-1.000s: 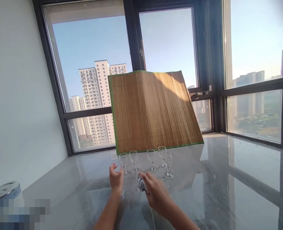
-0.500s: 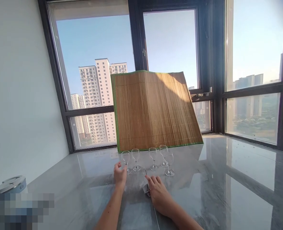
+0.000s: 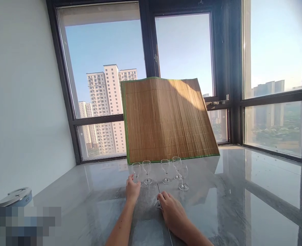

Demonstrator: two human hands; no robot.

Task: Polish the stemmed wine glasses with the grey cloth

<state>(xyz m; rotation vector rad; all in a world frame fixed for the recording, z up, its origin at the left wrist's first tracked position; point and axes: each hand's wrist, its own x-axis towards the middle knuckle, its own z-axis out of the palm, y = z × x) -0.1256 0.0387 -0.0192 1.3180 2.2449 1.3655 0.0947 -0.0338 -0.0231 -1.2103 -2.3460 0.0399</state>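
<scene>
My left hand (image 3: 132, 190) is at the leftmost wine glass (image 3: 136, 168), its fingers and thumb closed about the lower stem. The hand hides part of this glass's foot. To the right, my right hand (image 3: 173, 209) is closed over a small grey cloth (image 3: 159, 205), pressed near the tiled surface; most of the cloth is hidden under the fingers. A second clear wine glass (image 3: 147, 167) stands upright just beside the first. Farther right are three more upright glasses: one in the middle (image 3: 165, 166), one behind (image 3: 176, 163) and a nearer one (image 3: 183, 173).
A bamboo mat (image 3: 166, 119) with green edging leans against the window behind the glasses. The glossy grey tiled surface (image 3: 217, 205) reflects the light. At the lower left stands a round container with a pale lid (image 3: 14, 197), partly blurred out.
My left hand has closed in on the leftmost glass, its fingers now around the stem. My right hand has curled more tightly over the cloth. The glasses stay in place.
</scene>
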